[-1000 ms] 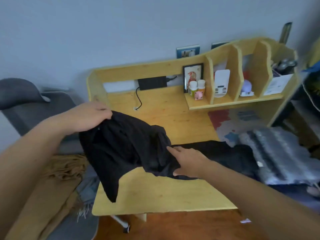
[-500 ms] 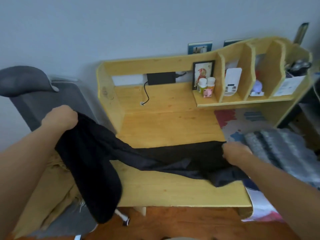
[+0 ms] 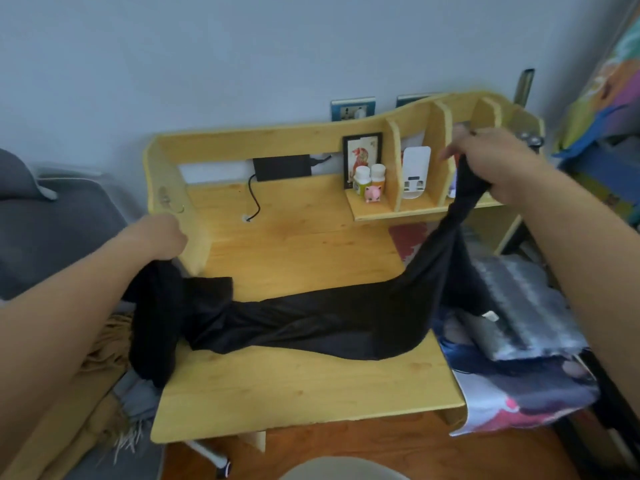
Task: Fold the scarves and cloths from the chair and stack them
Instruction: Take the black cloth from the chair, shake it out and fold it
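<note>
A long black cloth (image 3: 311, 323) sags across the wooden desk (image 3: 294, 393). My left hand (image 3: 162, 237) grips its left end by the desk's left side, and that end hangs down over the edge. My right hand (image 3: 491, 161) grips the other end, lifted high in front of the shelf dividers. On the grey chair (image 3: 52, 237) at the left lie a tan fringed scarf (image 3: 93, 375) and a grey cloth (image 3: 138, 400). A grey striped folded cloth (image 3: 519, 306) lies at the desk's right.
The desk's back shelf holds a framed picture (image 3: 362, 157), two small bottles (image 3: 369, 176), a pink pig figure (image 3: 374, 194) and a white device (image 3: 415, 171). A black adapter (image 3: 282, 167) with a cable sits at the back. A printed mat (image 3: 526, 400) overhangs the desk's right edge.
My right hand has risen from the desk surface up to the shelf, pulling the cloth's right end with it. My left hand moved right and up toward the desk's side. The cloth is stretched longer.
</note>
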Action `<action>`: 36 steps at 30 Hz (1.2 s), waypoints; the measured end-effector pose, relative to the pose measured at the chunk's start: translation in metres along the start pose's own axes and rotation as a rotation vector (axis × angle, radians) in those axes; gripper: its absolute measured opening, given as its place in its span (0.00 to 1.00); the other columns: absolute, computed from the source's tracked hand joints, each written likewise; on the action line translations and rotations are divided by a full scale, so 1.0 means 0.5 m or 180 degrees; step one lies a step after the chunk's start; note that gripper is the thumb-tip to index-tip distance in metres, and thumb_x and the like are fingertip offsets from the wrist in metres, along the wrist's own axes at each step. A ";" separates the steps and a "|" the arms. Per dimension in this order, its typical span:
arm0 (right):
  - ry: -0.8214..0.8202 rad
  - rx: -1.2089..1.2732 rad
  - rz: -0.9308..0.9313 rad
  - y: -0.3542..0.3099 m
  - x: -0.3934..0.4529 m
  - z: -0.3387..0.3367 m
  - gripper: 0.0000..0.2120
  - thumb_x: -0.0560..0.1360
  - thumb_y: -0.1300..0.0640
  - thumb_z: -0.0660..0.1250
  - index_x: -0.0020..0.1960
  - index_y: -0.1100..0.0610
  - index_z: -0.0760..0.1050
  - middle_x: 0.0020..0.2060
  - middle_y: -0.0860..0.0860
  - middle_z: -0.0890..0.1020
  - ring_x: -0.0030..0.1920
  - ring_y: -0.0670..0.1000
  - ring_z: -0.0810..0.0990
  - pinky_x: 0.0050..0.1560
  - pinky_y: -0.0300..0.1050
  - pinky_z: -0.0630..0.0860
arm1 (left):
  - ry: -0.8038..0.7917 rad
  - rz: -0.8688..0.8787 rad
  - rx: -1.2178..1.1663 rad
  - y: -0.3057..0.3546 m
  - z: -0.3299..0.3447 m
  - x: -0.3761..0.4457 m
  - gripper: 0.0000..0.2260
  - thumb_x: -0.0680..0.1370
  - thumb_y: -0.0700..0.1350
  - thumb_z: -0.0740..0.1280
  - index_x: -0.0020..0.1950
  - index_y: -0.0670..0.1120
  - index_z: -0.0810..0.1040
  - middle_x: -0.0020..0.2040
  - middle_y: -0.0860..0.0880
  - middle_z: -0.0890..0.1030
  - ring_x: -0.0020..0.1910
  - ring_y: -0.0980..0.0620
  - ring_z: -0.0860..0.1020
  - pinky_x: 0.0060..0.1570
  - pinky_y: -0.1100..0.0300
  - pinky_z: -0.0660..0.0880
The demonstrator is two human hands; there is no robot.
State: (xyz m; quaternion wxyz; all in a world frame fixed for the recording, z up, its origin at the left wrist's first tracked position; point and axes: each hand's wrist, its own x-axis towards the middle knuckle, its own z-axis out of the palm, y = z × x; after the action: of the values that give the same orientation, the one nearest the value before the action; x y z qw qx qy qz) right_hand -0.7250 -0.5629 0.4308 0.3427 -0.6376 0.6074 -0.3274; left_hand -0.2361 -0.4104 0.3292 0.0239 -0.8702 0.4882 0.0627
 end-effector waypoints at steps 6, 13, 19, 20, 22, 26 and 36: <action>-0.1303 0.0368 -0.0403 -0.036 -0.045 0.019 0.13 0.81 0.45 0.63 0.53 0.49 0.84 0.44 0.55 0.83 0.41 0.55 0.79 0.43 0.50 0.74 | 0.0225 0.0324 -0.0813 0.055 -0.156 -0.096 0.15 0.84 0.54 0.63 0.48 0.44 0.80 0.43 0.44 0.80 0.44 0.44 0.77 0.43 0.54 0.69; -0.3149 -0.3798 -0.0195 0.181 -0.126 0.242 0.28 0.83 0.39 0.55 0.67 0.61 0.76 0.54 0.53 0.82 0.55 0.56 0.81 0.50 0.47 0.71 | -0.1358 -0.0051 -0.0918 0.051 0.038 -0.167 0.19 0.82 0.61 0.64 0.55 0.45 0.79 0.53 0.48 0.80 0.53 0.46 0.79 0.59 0.49 0.76; -0.0918 -0.0970 0.0528 0.188 -0.109 0.248 0.26 0.85 0.44 0.51 0.70 0.63 0.71 0.59 0.61 0.78 0.57 0.61 0.77 0.56 0.51 0.73 | -0.1819 -0.0999 -0.5535 0.127 0.086 -0.266 0.10 0.67 0.41 0.64 0.39 0.47 0.62 0.38 0.47 0.69 0.36 0.47 0.71 0.44 0.52 0.74; -0.0846 -0.0306 0.0895 0.174 -0.119 0.245 0.30 0.84 0.40 0.53 0.71 0.63 0.70 0.63 0.59 0.77 0.60 0.59 0.76 0.59 0.51 0.72 | -0.1852 -0.0771 -0.5670 0.139 0.081 -0.281 0.13 0.66 0.38 0.63 0.40 0.47 0.59 0.39 0.46 0.68 0.36 0.47 0.70 0.46 0.50 0.73; -0.0932 0.0740 0.1474 0.152 -0.150 0.239 0.30 0.81 0.36 0.57 0.69 0.60 0.71 0.61 0.56 0.78 0.59 0.57 0.77 0.61 0.53 0.74 | -0.1944 -0.0359 -0.5633 0.167 0.077 -0.314 0.13 0.69 0.33 0.62 0.40 0.46 0.61 0.39 0.45 0.69 0.37 0.47 0.72 0.46 0.50 0.73; -0.1099 0.1689 0.1893 0.148 -0.218 0.231 0.24 0.79 0.39 0.64 0.54 0.61 0.77 0.48 0.57 0.86 0.49 0.57 0.85 0.54 0.52 0.80 | -0.1484 -0.0193 -0.5263 0.195 0.105 -0.360 0.12 0.78 0.28 0.63 0.57 0.40 0.78 0.50 0.42 0.82 0.51 0.44 0.82 0.56 0.45 0.77; -0.0114 0.2250 0.2225 0.190 -0.279 0.226 0.19 0.80 0.40 0.64 0.47 0.57 0.74 0.45 0.54 0.82 0.50 0.59 0.84 0.56 0.60 0.81 | -0.0084 -0.0968 -0.3797 0.179 0.197 -0.399 0.10 0.83 0.48 0.66 0.47 0.53 0.85 0.46 0.52 0.86 0.53 0.46 0.83 0.60 0.43 0.78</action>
State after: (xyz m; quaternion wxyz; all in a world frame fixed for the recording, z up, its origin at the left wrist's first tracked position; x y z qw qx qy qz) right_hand -0.6899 -0.4220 0.2890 0.6375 -0.2461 0.6307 -0.3677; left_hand -0.4237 -0.2782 0.2597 -0.4523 -0.7926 0.2390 0.3317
